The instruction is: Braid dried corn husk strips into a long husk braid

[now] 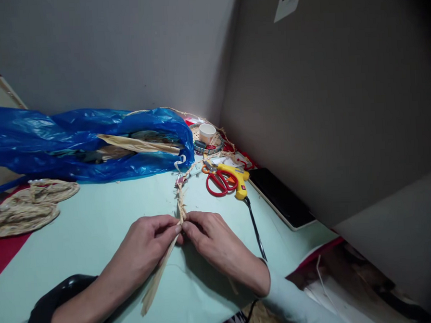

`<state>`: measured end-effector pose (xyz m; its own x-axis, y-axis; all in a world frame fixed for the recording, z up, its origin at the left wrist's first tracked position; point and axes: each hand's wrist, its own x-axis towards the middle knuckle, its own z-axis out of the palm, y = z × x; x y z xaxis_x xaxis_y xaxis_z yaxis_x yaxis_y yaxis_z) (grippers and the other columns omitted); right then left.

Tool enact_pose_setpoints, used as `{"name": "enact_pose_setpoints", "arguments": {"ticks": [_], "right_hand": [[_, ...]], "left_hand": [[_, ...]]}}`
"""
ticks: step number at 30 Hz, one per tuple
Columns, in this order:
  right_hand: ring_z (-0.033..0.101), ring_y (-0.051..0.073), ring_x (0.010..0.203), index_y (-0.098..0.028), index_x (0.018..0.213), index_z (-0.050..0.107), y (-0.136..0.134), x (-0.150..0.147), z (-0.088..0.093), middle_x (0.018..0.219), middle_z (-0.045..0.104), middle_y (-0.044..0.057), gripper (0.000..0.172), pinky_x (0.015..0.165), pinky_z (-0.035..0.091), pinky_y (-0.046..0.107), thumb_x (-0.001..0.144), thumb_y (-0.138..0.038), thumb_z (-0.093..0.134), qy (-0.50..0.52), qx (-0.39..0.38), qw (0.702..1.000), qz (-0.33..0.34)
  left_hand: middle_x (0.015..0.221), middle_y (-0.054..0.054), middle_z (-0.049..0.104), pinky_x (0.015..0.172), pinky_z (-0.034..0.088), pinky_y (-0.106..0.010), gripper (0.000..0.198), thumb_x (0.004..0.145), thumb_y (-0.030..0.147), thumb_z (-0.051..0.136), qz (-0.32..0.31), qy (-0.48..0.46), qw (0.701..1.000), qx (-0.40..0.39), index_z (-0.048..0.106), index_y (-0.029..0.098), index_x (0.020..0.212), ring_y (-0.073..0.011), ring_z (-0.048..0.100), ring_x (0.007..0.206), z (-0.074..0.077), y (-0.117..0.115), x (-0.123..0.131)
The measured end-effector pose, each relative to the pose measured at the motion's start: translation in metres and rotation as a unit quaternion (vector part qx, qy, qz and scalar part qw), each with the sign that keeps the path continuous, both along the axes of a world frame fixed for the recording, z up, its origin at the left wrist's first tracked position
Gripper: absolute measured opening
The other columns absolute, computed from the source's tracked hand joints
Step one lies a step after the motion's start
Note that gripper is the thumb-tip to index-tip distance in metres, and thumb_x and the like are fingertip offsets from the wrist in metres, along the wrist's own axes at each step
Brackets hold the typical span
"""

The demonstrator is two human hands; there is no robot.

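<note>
Both hands meet at the middle of a pale green table (106,220). My left hand (146,247) and my right hand (214,241) each pinch the near end of a braided straw cord (181,202). The braid runs away from me toward a blue plastic bag (55,141). Loose flat straw strips (158,280) trail from the pinch back toward me, under my left wrist. Fingers of both hands are pressed together on the strands.
Red-handled scissors (220,183) and a yellow glue gun (236,177) with its black cord lie just beyond my right hand. A dark tablet (282,196) lies at the right edge. Woven straw mats (26,207) sit at far left; a white cup (207,132) stands in the corner.
</note>
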<state>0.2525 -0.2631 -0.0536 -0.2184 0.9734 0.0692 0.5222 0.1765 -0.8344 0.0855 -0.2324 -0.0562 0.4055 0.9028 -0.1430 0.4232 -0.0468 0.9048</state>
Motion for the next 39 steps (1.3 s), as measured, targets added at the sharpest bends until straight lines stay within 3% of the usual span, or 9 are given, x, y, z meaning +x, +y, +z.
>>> {"name": "enact_pose_setpoints", "arguments": {"ticks": [4,11,15,18,22,29,32,35,39], "right_hand": [[0.044,0.011,0.061,-0.017,0.069,0.062,-0.001,0.0,-0.007,0.063,0.056,-0.002,0.029,0.06,0.03,0.026,0.096,-0.021,0.051,0.031,-0.01,0.999,-0.026],[0.036,0.011,0.056,-0.016,0.06,0.058,-0.001,0.0,-0.013,0.056,0.045,-0.004,0.032,0.054,0.027,0.025,0.091,-0.026,0.053,0.095,-0.037,0.993,-0.056],[0.034,0.011,0.058,-0.017,0.057,0.05,-0.003,-0.001,-0.014,0.056,0.041,-0.004,0.033,0.056,0.027,0.026,0.089,-0.023,0.051,0.106,-0.02,0.993,-0.053],[0.03,0.011,0.06,-0.019,0.056,0.04,-0.004,-0.001,-0.015,0.059,0.032,-0.004,0.032,0.056,0.024,0.026,0.087,-0.021,0.05,0.126,-0.023,0.991,-0.049],[0.026,0.011,0.06,-0.019,0.056,0.035,-0.004,0.002,-0.014,0.06,0.027,-0.004,0.036,0.055,0.021,0.027,0.088,-0.024,0.051,0.134,-0.03,0.99,-0.033],[0.036,0.012,0.062,-0.017,0.057,0.05,-0.001,0.005,-0.011,0.06,0.043,-0.003,0.035,0.059,0.032,0.025,0.089,-0.031,0.055,0.194,-0.075,0.978,-0.022],[0.036,0.012,0.062,-0.016,0.061,0.057,-0.001,0.005,-0.012,0.061,0.045,-0.003,0.032,0.058,0.032,0.025,0.088,-0.033,0.057,0.206,-0.086,0.975,-0.013],[0.042,0.013,0.066,-0.016,0.065,0.061,-0.001,0.005,-0.013,0.065,0.051,-0.001,0.028,0.061,0.034,0.024,0.088,-0.031,0.057,0.22,-0.082,0.972,-0.005],[0.039,0.013,0.065,-0.015,0.066,0.062,-0.002,0.007,-0.012,0.065,0.049,-0.002,0.026,0.06,0.033,0.024,0.086,-0.03,0.057,0.227,-0.088,0.97,-0.002]], "left_hand": [[0.069,-0.002,0.073,0.065,0.04,-0.028,0.031,0.086,0.04,0.057,-0.008,0.071,0.997,0.041,0.074,0.02,0.07,-0.0223,0.061,0.071,0.004,-0.004,-0.002],[0.071,0.0,0.075,0.067,0.043,-0.029,0.031,0.089,0.044,0.058,-0.004,0.094,0.992,0.082,0.075,0.024,0.073,-0.022,0.065,0.072,0.005,-0.005,-0.007],[0.076,-0.001,0.077,0.065,0.048,-0.029,0.029,0.092,0.039,0.056,-0.005,0.116,0.975,0.189,0.073,0.024,0.074,-0.0212,0.069,0.07,0.009,-0.014,-0.004],[0.069,-0.003,0.071,0.055,0.049,-0.028,0.031,0.096,0.025,0.047,-0.065,0.161,0.92,0.351,0.067,0.021,0.073,-0.0194,0.069,0.06,0.006,-0.029,0.001],[0.064,-0.005,0.067,0.047,0.051,-0.031,0.033,0.088,0.002,0.037,-0.114,0.232,0.795,0.549,0.066,0.016,0.081,-0.0207,0.067,0.05,-0.007,-0.042,0.006],[0.067,-0.011,0.074,0.047,0.055,-0.031,0.044,0.073,-0.009,0.036,-0.141,0.347,0.678,0.632,0.071,0.005,0.095,-0.0217,0.068,0.05,-0.01,-0.047,0.009],[0.067,-0.012,0.071,0.047,0.053,-0.036,0.033,0.084,-0.001,0.041,-0.147,0.324,0.707,0.612,0.072,0.006,0.092,-0.0256,0.067,0.051,-0.01,-0.048,0.005],[0.072,-0.008,0.068,0.055,0.051,-0.037,0.028,0.097,0.023,0.046,-0.106,0.241,0.821,0.506,0.07,0.015,0.086,-0.026,0.067,0.061,-0.008,-0.041,-0.001],[0.074,-0.002,0.064,0.063,0.046,-0.033,0.028,0.094,0.045,0.056,0.017,0.152,0.961,0.232,0.061,0.021,0.082,-0.0215,0.062,0.068,-0.001,-0.017,-0.003]]}}
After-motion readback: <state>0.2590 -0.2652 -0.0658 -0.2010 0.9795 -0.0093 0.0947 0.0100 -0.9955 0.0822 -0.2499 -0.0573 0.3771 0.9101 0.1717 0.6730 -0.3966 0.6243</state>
